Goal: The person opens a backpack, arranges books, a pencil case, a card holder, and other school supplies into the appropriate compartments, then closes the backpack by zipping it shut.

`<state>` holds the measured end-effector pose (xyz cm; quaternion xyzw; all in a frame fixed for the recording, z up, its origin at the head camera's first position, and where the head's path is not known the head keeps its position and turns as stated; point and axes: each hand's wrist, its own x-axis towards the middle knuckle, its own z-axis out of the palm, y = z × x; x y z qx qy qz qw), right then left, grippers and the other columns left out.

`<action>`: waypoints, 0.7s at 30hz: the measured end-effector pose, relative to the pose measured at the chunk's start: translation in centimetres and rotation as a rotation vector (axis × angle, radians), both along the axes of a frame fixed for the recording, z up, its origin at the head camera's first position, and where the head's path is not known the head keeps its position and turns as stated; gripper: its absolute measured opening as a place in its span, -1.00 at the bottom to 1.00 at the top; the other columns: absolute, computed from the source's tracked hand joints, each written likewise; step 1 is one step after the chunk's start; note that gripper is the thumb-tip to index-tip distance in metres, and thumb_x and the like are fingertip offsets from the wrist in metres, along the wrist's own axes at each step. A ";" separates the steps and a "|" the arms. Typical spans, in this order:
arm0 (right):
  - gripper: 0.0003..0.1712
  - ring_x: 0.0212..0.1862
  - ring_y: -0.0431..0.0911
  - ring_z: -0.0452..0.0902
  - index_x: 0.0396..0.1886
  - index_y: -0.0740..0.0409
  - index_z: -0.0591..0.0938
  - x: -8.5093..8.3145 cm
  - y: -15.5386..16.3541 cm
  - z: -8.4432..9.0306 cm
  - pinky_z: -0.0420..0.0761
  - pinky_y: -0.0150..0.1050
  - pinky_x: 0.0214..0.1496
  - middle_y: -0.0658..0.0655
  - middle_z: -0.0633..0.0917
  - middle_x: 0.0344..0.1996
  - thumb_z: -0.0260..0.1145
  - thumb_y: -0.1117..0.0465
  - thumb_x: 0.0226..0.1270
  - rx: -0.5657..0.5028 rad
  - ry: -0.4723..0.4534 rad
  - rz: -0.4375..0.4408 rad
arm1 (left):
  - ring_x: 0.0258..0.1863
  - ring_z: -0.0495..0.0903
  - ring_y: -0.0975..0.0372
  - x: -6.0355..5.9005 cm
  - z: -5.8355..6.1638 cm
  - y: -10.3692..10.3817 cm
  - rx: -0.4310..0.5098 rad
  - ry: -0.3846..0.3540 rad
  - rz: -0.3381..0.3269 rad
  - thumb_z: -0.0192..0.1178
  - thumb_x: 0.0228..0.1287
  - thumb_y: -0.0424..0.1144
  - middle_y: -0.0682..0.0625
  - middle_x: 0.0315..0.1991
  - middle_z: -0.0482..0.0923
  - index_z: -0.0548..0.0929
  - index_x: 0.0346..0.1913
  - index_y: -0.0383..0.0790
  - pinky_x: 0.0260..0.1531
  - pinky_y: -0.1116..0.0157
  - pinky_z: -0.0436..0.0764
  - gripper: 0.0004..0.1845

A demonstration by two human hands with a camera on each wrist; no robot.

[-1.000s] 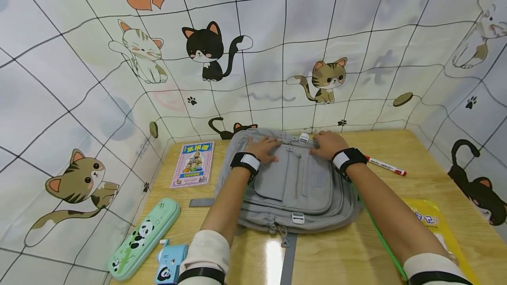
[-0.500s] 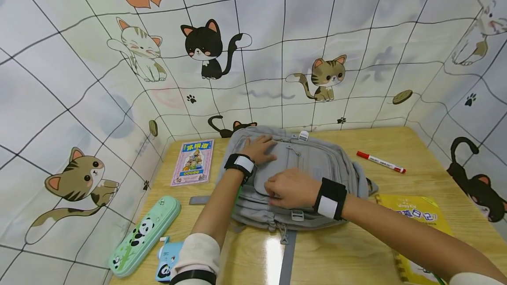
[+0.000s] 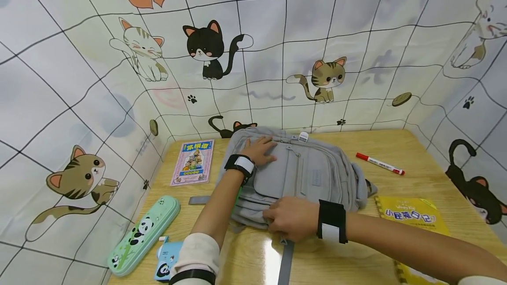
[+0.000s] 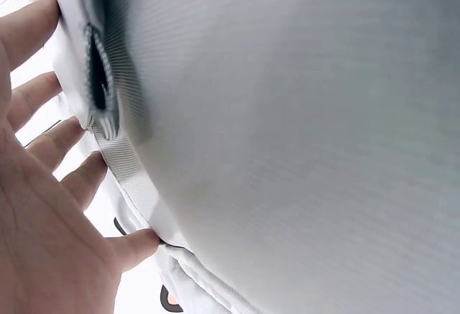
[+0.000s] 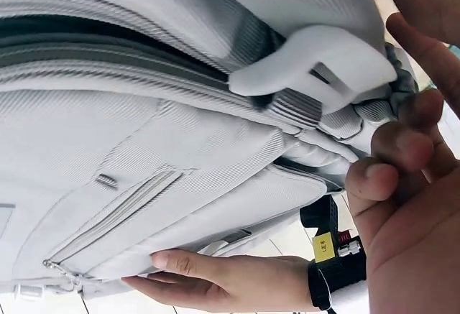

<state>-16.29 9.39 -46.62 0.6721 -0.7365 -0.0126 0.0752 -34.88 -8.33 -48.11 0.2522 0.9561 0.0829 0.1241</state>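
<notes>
Right hand (image 3: 291,220) at backpack (image 3: 309,175) edge

Grey backpack (image 3: 305,175) is lying flat on the bench, front side facing up, top end pointing toward the far wall. Fabric is ribbed; a zippered front pocket (image 3: 295,173) is sitting closed. A white buckle (image 5: 316,70) is showing on the near edge, another white clip (image 3: 303,137) at the far end.

backpack (image 3: 305,175) grey | pencil case (image 3: 144,234) mint, pandas | marker (image 3: 379,163) red-white | notebook (image 3: 412,217) yellow
</notes>
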 end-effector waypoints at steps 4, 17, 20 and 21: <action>-0.82 -0.35 -0.26 0.42 -0.37 -0.25 0.79 0.2 0.1 -0.5 0.50 -0.33 -0.31 -0.12 0.58 -0.24 0.53 0.22 0.21 0.000 0.083 0.012 | 0.77 -0.11 0.07 0.0 -0.3 0.0 -0.020 0.015 -0.016 0.15 0.57 0.23 0.08 0.77 -0.05 0.23 0.69 0.17 0.64 -0.34 -0.16 -0.24; -0.83 -0.25 -0.22 0.50 -0.33 -0.38 0.81 0.1 0.7 -1.6 0.58 -0.28 -0.12 -0.12 0.61 -0.18 0.60 0.07 0.18 -0.016 0.185 0.031 | 0.76 -0.11 -0.06 1.9 1.8 0.0 0.007 -0.009 -0.052 0.25 0.44 0.31 -0.09 0.76 -0.04 0.24 0.70 0.05 0.59 -0.43 -0.12 -0.10; -0.82 -0.28 -0.21 0.45 -0.36 -0.34 0.79 0.2 1.1 -1.8 0.53 -0.27 -0.16 -0.10 0.58 -0.19 0.57 0.13 0.17 -0.023 0.164 0.011 | 0.76 -0.12 -0.06 2.0 1.7 -0.1 0.019 -0.020 -0.046 0.28 0.43 0.29 -0.09 0.76 -0.04 0.24 0.70 0.07 0.59 -0.44 -0.14 -0.10; -0.83 -0.28 -0.20 0.44 -0.35 -0.33 0.80 0.3 1.2 -1.8 0.53 -0.27 -0.16 -0.10 0.58 -0.18 0.57 0.12 0.18 -0.022 0.156 0.001 | 0.76 -0.13 -0.05 1.8 1.5 -0.2 0.020 -0.024 -0.043 0.29 0.42 0.30 -0.07 0.77 -0.05 0.23 0.70 0.09 0.59 -0.43 -0.14 -0.09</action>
